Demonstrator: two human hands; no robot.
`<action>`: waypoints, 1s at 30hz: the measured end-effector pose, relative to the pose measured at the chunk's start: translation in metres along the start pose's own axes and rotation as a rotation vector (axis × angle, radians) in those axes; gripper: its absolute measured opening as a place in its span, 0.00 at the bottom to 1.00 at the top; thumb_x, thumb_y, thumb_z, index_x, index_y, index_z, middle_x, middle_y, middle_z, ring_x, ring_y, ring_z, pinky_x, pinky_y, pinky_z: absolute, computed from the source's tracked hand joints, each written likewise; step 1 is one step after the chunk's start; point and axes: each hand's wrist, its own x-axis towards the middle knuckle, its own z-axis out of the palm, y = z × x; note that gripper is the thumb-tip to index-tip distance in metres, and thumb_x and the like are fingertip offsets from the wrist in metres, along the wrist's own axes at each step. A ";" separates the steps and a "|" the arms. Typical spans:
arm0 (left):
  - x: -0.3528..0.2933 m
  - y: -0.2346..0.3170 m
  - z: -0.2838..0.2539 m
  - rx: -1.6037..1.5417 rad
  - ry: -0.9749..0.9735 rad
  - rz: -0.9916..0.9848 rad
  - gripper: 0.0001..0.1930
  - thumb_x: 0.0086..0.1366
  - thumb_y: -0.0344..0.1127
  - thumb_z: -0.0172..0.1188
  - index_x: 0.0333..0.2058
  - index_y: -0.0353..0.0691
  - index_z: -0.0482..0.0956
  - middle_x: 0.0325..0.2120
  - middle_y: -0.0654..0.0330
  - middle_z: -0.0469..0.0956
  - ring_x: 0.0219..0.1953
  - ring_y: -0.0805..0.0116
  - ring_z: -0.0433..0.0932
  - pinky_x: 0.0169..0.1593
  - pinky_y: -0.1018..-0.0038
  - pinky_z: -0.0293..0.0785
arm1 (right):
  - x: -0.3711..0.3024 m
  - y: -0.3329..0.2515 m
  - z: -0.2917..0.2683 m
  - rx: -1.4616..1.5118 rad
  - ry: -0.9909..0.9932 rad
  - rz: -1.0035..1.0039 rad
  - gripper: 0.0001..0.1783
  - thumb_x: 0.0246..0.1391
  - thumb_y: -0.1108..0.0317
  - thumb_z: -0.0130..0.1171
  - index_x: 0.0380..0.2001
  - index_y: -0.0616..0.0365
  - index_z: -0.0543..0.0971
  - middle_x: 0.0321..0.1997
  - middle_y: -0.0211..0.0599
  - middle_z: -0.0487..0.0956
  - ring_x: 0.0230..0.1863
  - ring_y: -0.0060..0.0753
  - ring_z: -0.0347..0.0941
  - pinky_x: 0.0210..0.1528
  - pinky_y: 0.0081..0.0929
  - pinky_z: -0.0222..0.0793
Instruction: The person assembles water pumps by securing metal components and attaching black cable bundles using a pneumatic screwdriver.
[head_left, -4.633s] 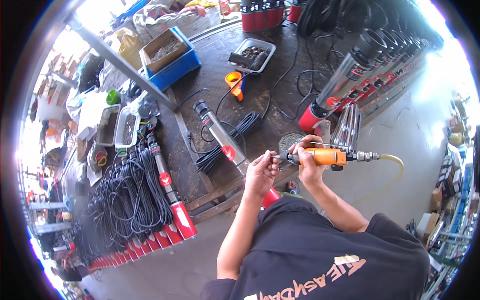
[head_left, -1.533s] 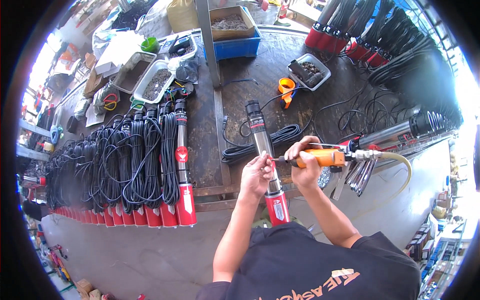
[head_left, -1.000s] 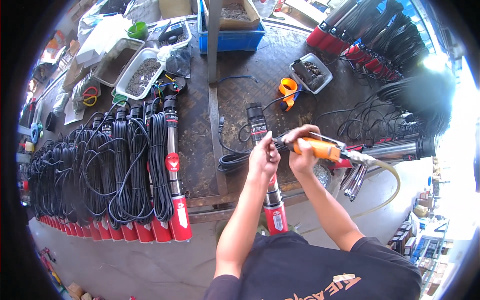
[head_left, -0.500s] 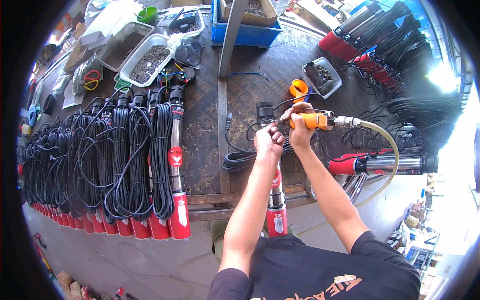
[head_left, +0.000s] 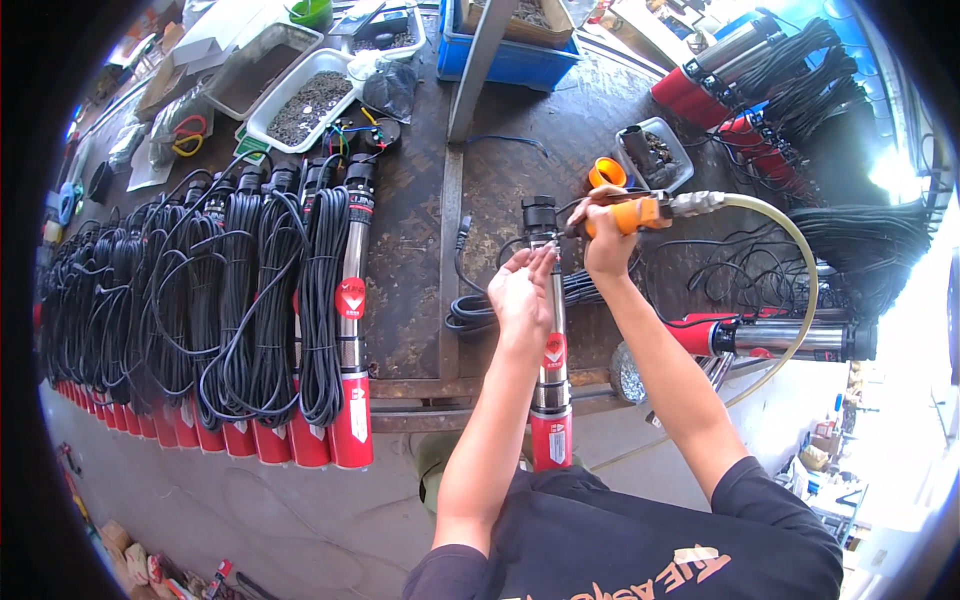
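A slim steel pump (head_left: 556,315) with a black top and a red lower end lies lengthwise in front of me, its lower end past the table edge. Beside its upper end is my left hand (head_left: 522,288), palm turned partly up and fingertips drawn together; whatever they pinch is too small to make out. My right hand (head_left: 603,240) grips an orange air screwdriver (head_left: 637,214), its nose aimed left at the pump's neck. A pale air hose (head_left: 790,235) curves away from the tool's back end. Coiled black cable (head_left: 475,313) lies by the pump.
Several similar pumps with bundled black cables (head_left: 325,300) line the left side. More pumps (head_left: 725,70) lie at the far right, another (head_left: 780,335) nearer. Behind stand a white tray of small parts (head_left: 262,128), a blue bin (head_left: 500,72), an orange ring (head_left: 607,172) and a metal post (head_left: 478,75).
My left hand has turned palm-up and shifted slightly left and down. The air screwdriver has tilted and risen a little in my right hand, away from the left fingertips. The view has shifted slightly.
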 end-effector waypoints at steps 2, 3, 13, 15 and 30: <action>-0.004 0.010 -0.006 0.038 0.021 -0.014 0.10 0.70 0.20 0.37 0.47 0.28 0.63 0.46 0.34 0.74 0.50 0.38 0.79 0.56 0.52 0.81 | 0.007 0.000 0.008 0.011 0.260 0.014 0.08 0.53 0.78 0.52 0.38 0.61 0.73 0.26 0.35 0.75 0.25 0.28 0.74 0.33 0.26 0.76; -0.007 0.014 -0.008 0.057 0.031 -0.026 0.09 0.71 0.22 0.37 0.47 0.29 0.63 0.47 0.34 0.75 0.49 0.39 0.80 0.55 0.53 0.82 | 0.009 -0.001 0.010 0.017 0.304 0.015 0.08 0.53 0.78 0.51 0.38 0.61 0.73 0.26 0.35 0.75 0.24 0.28 0.74 0.32 0.27 0.76; -0.001 0.012 -0.032 0.131 0.085 -0.044 0.08 0.74 0.34 0.53 0.42 0.34 0.71 0.38 0.46 0.81 0.38 0.56 0.85 0.40 0.69 0.86 | -0.005 0.007 0.009 0.018 0.016 -0.054 0.08 0.54 0.79 0.53 0.39 0.59 0.73 0.27 0.32 0.75 0.26 0.23 0.73 0.33 0.22 0.72; 0.001 0.011 -0.034 0.151 0.084 -0.088 0.09 0.73 0.36 0.56 0.39 0.34 0.73 0.35 0.49 0.82 0.34 0.60 0.84 0.36 0.72 0.85 | -0.005 0.005 0.009 -0.008 0.010 -0.059 0.08 0.55 0.78 0.54 0.39 0.59 0.73 0.27 0.32 0.75 0.26 0.22 0.72 0.32 0.20 0.70; 0.020 -0.021 -0.018 0.216 0.018 -0.168 0.09 0.72 0.34 0.57 0.38 0.31 0.79 0.32 0.54 0.83 0.29 0.67 0.83 0.33 0.75 0.82 | -0.001 0.005 0.008 0.002 0.145 -0.048 0.09 0.51 0.77 0.54 0.37 0.60 0.75 0.25 0.31 0.77 0.25 0.22 0.73 0.32 0.20 0.71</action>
